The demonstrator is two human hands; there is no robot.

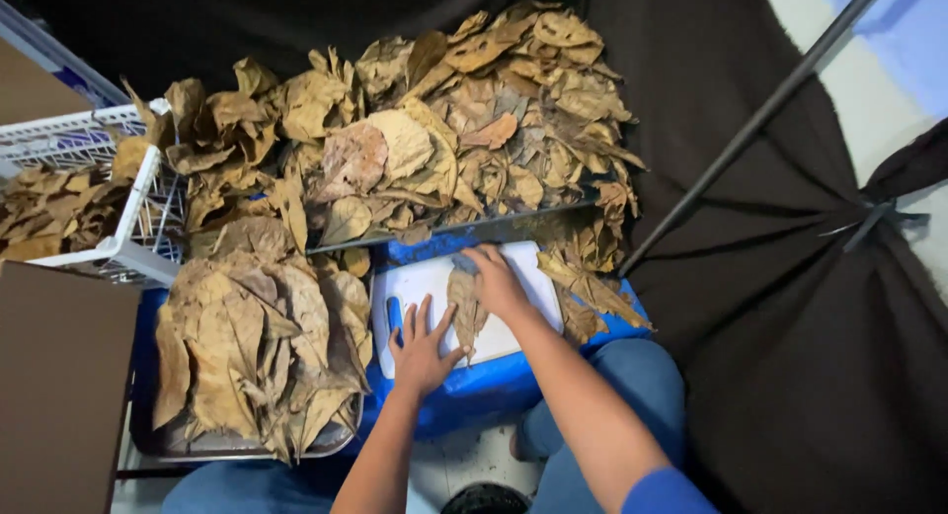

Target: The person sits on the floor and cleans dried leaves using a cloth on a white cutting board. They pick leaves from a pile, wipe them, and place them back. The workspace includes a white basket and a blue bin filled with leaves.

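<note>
I see a big heap of dry brown leaves (464, 129) behind the white cutting board (425, 277), a second stack on a metal tray (188, 440) left of the board, more in a white wire basket (123, 237) further left. The board sits on a blue tub (474, 391). One dry leaf (464, 312) lies on the board. My right hand (497, 282) presses its top end, grip flat, released. My left hand (423, 348) rests fingers spread at the leaf's lower left, grasping nothing.

Dark cloth (790, 307) drapes the right side and back, crossed by a slanting black pole (750, 129). A pale floor (849, 70) shows top right. A brown board (59, 386) stands at left.
</note>
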